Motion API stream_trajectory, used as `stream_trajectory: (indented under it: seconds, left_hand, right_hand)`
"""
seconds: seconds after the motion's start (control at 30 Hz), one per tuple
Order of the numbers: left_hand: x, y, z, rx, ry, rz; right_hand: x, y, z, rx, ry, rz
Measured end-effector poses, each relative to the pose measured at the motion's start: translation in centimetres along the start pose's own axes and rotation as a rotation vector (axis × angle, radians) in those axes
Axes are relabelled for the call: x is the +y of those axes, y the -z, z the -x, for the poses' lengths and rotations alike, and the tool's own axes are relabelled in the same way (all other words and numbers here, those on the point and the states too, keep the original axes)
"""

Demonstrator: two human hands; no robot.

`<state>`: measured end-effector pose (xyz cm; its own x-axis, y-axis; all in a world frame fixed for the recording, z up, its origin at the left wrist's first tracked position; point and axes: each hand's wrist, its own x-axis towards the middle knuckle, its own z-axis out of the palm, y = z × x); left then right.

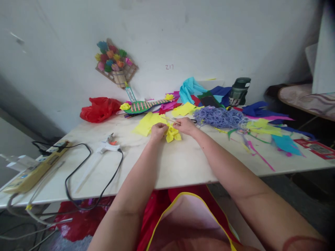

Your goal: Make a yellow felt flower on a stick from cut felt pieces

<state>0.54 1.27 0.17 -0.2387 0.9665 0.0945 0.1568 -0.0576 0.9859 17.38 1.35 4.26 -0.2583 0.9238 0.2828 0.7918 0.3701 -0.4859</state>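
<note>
My left hand (158, 131) is closed in a pinch on the left side of a yellow crepe paper flower (172, 134) just above the table. At the flower's upper right, my right hand (185, 125) has its fingers closed around a thin pale stick (167, 119) that points left. Whether those fingers also grip a petal cannot be made out. Yellow paper sheets (148, 124) lie behind my left hand. A dark loop, perhaps a scissors handle, shows just past my right hand, partly hidden by it.
A white glue gun (108, 147) with a black cord and a power strip (39, 167) lie on the left. Farther back are a red plastic bag (99, 109) and a green woven craft piece (146, 106). Tangled purple string (222, 117), coloured paper and a dark bottle (239, 92) occupy the right.
</note>
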Motion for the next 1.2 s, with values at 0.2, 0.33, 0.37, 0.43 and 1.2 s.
stream_trajectory:
  seconds: [0.2, 0.33, 0.37, 0.43, 1.2]
  left_hand:
    - [0.5, -0.1, 0.4, -0.017, 0.017, -0.006]
    - [0.7, -0.2, 0.6, 0.008, 0.026, -0.041]
    - [0.8, -0.2, 0.6, 0.011, 0.028, -0.047]
    - [0.9, -0.3, 0.6, 0.02, 0.025, -0.059]
    - [0.1, -0.9, 0.2, 0.072, 0.027, -0.103]
  right_hand:
    - [-0.4, 0.4, 0.3, -0.039, 0.0, 0.062]
    - [-0.7, 0.5, 0.4, -0.037, 0.001, 0.085]
    - [-0.8, 0.5, 0.5, -0.036, -0.001, 0.096]
    - [-0.9, 0.6, 0.5, -0.041, -0.007, 0.118]
    - [-1.4, 0.3, 0.6, -0.097, 0.003, 0.165]
